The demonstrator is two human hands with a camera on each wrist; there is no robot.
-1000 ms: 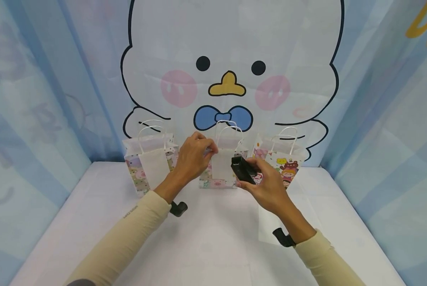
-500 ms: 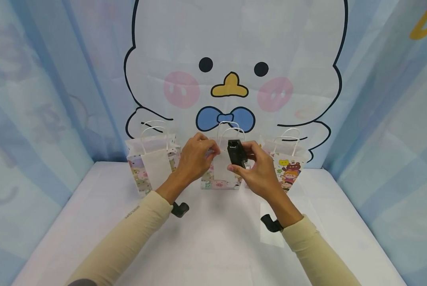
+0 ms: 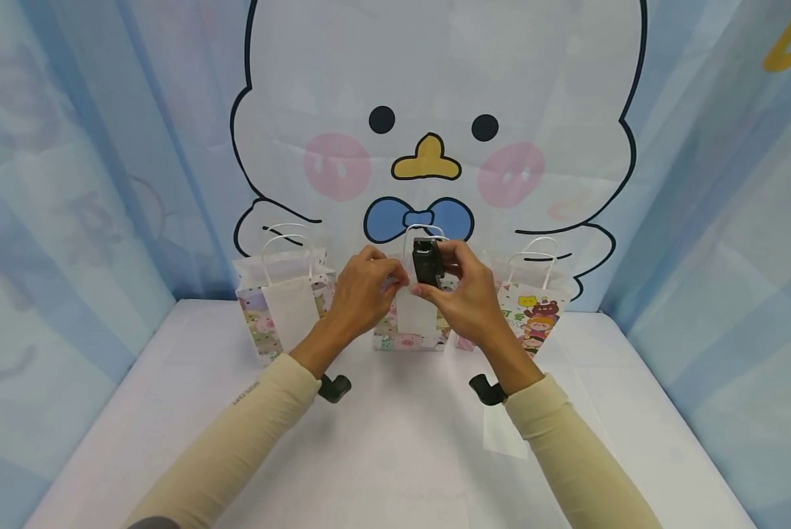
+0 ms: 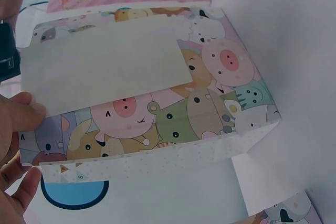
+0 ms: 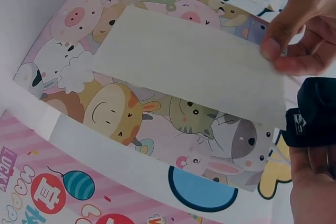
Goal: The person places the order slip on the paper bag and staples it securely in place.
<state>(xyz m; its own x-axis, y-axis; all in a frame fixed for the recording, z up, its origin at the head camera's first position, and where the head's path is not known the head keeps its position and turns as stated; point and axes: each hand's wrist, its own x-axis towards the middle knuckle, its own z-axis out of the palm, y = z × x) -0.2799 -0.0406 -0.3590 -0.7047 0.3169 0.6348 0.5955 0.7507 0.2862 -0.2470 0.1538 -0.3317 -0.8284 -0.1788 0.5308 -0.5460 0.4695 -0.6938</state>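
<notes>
My left hand (image 3: 367,288) pinches the top edge of the middle gift bag (image 4: 173,121) together with a white paper slip (image 5: 181,59) that lies over its front. The bag is printed with cartoon animals, and white rope handles rise from it. My right hand (image 3: 467,295) grips a black stapler (image 3: 427,262), raised upright beside the left fingertips. In the right wrist view the stapler's nose is right at the upper edge of the slip. The bag stands upright on the white table (image 3: 395,441).
An animal-print bag (image 3: 258,323) with a white slip (image 3: 291,312) on its front stands to the left. Another cartoon-print bag (image 3: 534,316) stands to the right. A loose white slip (image 3: 503,432) lies on the table near my right forearm. A printed curtain (image 3: 428,73) hangs behind.
My right hand has carried the stapler up and left, from in front of the right bag to the middle bag's top edge. The left hand keeps its pinch there.
</notes>
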